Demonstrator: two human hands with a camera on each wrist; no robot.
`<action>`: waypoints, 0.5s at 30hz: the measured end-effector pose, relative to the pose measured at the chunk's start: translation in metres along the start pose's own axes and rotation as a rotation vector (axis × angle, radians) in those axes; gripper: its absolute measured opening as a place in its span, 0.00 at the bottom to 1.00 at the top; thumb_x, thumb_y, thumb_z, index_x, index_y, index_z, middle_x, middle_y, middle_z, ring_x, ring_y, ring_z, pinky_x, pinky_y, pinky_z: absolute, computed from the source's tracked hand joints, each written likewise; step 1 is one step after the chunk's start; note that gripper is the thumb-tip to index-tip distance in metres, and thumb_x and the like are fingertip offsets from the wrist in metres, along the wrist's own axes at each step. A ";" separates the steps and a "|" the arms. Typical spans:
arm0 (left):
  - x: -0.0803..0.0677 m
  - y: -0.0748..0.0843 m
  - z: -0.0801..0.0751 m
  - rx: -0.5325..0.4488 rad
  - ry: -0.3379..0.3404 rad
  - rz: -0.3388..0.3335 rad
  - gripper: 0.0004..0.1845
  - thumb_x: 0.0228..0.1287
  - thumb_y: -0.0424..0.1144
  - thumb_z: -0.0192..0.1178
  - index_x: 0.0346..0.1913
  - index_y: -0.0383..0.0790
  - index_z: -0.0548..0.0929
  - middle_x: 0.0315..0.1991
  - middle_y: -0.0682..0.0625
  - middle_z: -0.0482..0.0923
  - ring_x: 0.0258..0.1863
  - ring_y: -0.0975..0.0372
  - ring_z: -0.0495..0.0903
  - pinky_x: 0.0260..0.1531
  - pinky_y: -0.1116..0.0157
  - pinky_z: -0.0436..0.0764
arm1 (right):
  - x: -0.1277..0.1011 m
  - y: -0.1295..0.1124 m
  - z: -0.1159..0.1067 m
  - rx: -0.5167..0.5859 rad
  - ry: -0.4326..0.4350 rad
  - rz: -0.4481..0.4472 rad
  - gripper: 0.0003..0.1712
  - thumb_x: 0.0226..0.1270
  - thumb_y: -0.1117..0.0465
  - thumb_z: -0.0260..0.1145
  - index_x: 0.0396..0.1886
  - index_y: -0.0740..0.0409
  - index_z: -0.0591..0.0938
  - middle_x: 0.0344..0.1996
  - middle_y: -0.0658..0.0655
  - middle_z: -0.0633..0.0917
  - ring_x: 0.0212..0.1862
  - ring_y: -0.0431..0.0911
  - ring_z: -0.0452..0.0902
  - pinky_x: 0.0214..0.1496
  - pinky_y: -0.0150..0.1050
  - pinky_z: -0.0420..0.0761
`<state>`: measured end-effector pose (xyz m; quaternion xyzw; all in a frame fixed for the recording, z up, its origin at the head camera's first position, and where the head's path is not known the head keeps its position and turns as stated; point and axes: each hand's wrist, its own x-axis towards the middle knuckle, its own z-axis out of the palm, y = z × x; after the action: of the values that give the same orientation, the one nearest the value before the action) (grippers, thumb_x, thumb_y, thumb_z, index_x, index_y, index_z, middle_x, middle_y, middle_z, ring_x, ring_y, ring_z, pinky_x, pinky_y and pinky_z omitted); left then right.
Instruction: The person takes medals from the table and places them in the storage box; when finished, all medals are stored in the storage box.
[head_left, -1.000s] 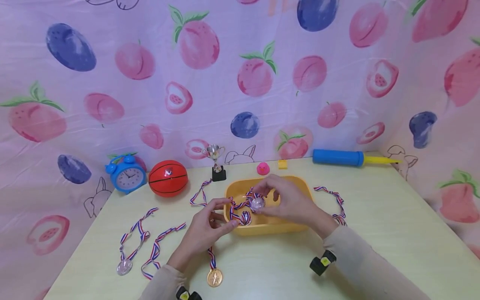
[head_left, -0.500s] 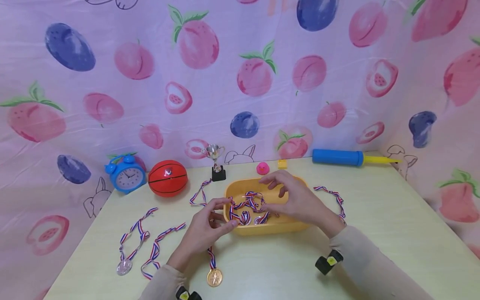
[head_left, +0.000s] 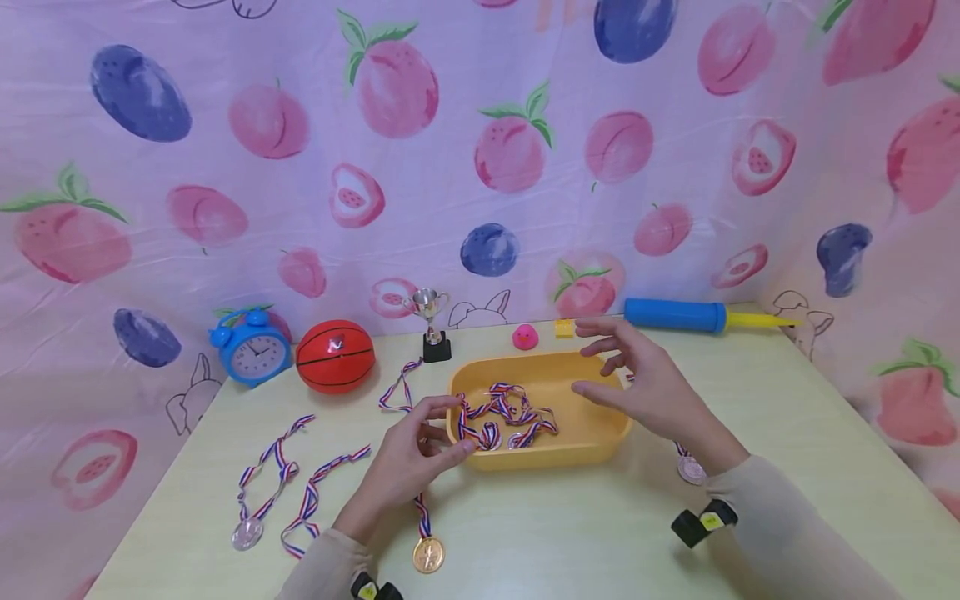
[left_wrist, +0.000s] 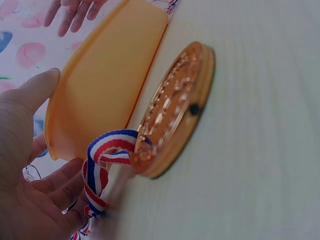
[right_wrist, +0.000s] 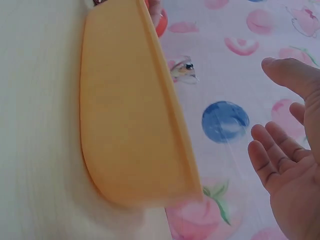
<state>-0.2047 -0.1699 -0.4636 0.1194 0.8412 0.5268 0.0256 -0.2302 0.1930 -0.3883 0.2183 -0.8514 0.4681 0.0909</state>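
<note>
My left hand (head_left: 416, 446) holds the left end of a yellow plastic basin (head_left: 555, 457), thumb at the near corner and fingers at the far rim. Inside the basin, medals on red, white and blue ribbons (head_left: 512, 400) lie bunched toward the left. My right hand (head_left: 637, 375) hovers over the basin's right end with spread fingers and nothing in them. Below my left hand, a gold medal (head_left: 428, 554) lies on the table; it shows close up in the left wrist view beside its looped ribbon (left_wrist: 95, 170).
Left lie a silver medal (head_left: 247, 533) and another striped ribbon (head_left: 311, 500). A further silver medal (head_left: 691, 469) is partly behind my right wrist. Along the back stand a blue alarm clock (head_left: 258, 354), red ball (head_left: 335, 357), trophy (head_left: 437, 346), pink duck (head_left: 526, 337) and blue pump (head_left: 675, 315).
My right hand has let go of a silver medal in the basin and moved right and up, fingers spreading. The left hand has stayed at the basin's end.
</note>
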 end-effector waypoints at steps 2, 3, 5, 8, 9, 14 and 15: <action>0.000 0.000 0.000 0.002 0.003 -0.003 0.35 0.69 0.49 0.81 0.76 0.57 0.80 0.68 0.50 0.82 0.51 0.57 0.88 0.53 0.60 0.87 | -0.004 0.002 -0.008 0.016 0.021 0.013 0.48 0.67 0.56 0.86 0.82 0.39 0.72 0.73 0.51 0.81 0.65 0.49 0.82 0.57 0.38 0.86; 0.000 0.001 0.000 0.004 0.003 -0.003 0.35 0.69 0.49 0.81 0.76 0.57 0.80 0.68 0.50 0.82 0.51 0.57 0.88 0.53 0.60 0.87 | -0.006 0.003 -0.012 0.027 0.032 0.015 0.48 0.67 0.57 0.86 0.82 0.40 0.72 0.72 0.50 0.81 0.65 0.49 0.82 0.56 0.36 0.86; -0.001 0.001 0.001 0.005 0.005 -0.004 0.34 0.69 0.49 0.81 0.75 0.58 0.80 0.68 0.50 0.82 0.51 0.57 0.88 0.52 0.61 0.88 | -0.010 0.005 -0.021 0.050 0.050 0.000 0.48 0.67 0.60 0.85 0.82 0.43 0.72 0.72 0.50 0.81 0.64 0.50 0.82 0.55 0.33 0.85; 0.000 0.001 0.001 0.008 0.009 -0.001 0.34 0.68 0.49 0.81 0.74 0.59 0.81 0.67 0.49 0.83 0.51 0.58 0.88 0.52 0.61 0.88 | -0.015 0.011 -0.032 0.077 0.077 -0.034 0.48 0.67 0.65 0.84 0.82 0.46 0.72 0.71 0.51 0.81 0.64 0.51 0.82 0.55 0.31 0.85; -0.001 0.001 0.001 0.010 0.010 0.000 0.33 0.68 0.48 0.81 0.74 0.59 0.81 0.67 0.49 0.83 0.51 0.58 0.88 0.52 0.61 0.88 | -0.017 0.013 -0.036 0.078 0.085 -0.039 0.48 0.67 0.65 0.84 0.82 0.46 0.72 0.71 0.51 0.81 0.64 0.51 0.82 0.55 0.31 0.85; 0.000 0.001 0.001 0.010 0.008 0.008 0.34 0.68 0.48 0.81 0.74 0.59 0.81 0.67 0.49 0.83 0.51 0.57 0.88 0.51 0.62 0.88 | -0.031 0.023 -0.051 0.033 0.125 -0.027 0.47 0.69 0.66 0.83 0.83 0.44 0.72 0.70 0.51 0.82 0.62 0.41 0.83 0.55 0.28 0.84; 0.000 0.001 0.001 0.009 0.007 0.010 0.34 0.68 0.48 0.81 0.75 0.58 0.80 0.67 0.49 0.83 0.51 0.57 0.88 0.51 0.62 0.88 | -0.034 0.025 -0.054 0.027 0.129 -0.022 0.47 0.69 0.66 0.83 0.83 0.45 0.72 0.70 0.52 0.82 0.61 0.40 0.83 0.54 0.27 0.85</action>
<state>-0.2044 -0.1691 -0.4634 0.1220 0.8429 0.5237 0.0194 -0.2142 0.2594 -0.3904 0.1982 -0.8350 0.4915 0.1481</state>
